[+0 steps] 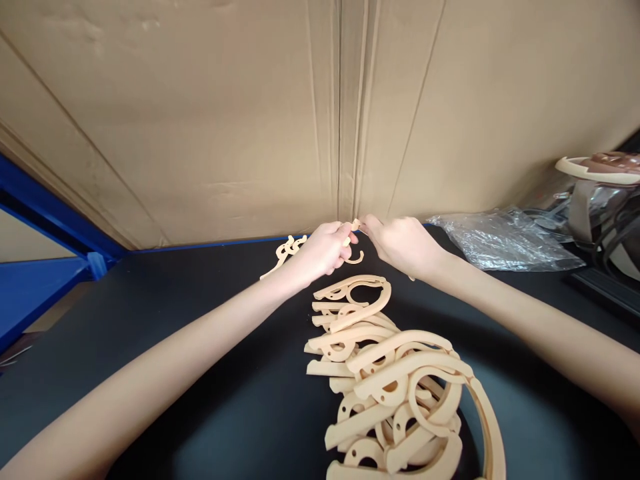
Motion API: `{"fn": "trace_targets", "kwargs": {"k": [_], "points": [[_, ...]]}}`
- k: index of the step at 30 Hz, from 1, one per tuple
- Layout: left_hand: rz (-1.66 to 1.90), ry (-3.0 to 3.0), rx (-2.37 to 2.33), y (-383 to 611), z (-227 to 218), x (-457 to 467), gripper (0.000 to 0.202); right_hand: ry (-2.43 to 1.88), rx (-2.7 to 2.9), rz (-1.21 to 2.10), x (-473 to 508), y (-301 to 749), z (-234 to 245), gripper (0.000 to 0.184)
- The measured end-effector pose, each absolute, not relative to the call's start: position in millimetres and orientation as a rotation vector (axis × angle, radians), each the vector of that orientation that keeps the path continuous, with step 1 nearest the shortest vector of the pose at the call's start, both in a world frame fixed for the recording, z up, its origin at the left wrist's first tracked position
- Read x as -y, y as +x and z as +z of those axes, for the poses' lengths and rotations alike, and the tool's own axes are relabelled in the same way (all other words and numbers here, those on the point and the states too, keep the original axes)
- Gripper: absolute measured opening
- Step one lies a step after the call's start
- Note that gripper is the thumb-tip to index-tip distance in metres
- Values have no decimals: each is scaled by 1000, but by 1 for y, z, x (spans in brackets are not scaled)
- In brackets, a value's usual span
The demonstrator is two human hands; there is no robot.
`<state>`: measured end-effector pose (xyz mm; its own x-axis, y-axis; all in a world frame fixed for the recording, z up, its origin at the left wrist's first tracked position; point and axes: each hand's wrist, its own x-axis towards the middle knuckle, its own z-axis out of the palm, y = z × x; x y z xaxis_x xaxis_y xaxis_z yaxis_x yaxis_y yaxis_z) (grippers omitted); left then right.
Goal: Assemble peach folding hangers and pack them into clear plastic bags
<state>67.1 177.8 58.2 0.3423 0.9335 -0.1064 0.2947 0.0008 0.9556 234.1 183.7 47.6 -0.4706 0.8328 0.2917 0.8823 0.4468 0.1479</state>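
My left hand (pixel 325 250) and my right hand (pixel 403 243) meet at the far side of the black table (pixel 175 320), both pinched on one small tan foam piece (pixel 355 225) held between their fingertips. Just below it a thin curved tan scrap (pixel 356 259) shows, apparently dangling. A long heap of several tan curved foam cut-outs (pixel 395 380) lies on the table between my forearms, running toward me. A few loose tan offcuts (pixel 286 255) lie on the table left of my left hand.
A large cardboard sheet (pixel 250 113) stands behind the table. Crumpled clear plastic (pixel 500 240) lies at the right. Brown and cream parts in plastic wrap (pixel 603 173) sit at the far right. A blue metal frame (pixel 45 227) borders the left.
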Motion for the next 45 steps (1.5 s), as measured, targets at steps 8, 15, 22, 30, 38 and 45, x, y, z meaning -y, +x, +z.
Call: {"fn": "trace_targets", "kwargs": {"k": [8,15,22,30,38,45], "points": [[827,1834,-1434,22,59,-196,26,-1650,1873,177,-223,291,56,35],[679,1891,-1679,-29,36,-220,14,-1738,1892,-297,-204,320,36,27],[640,2245,-1565,-5,32,-189,25,-1612,1947,-291,-184,341,23,16],[284,2211,-1234,20,20,-167,27,-1566,2086,-134,-184,353,5,11],[158,2070,-1228,21,30,-170,26,-1290,2418,42,-180,346,-19,22],[217,1935,-1202,27,43,-167,22,-1662,2293,-134,-187,350,-2,39]]}}
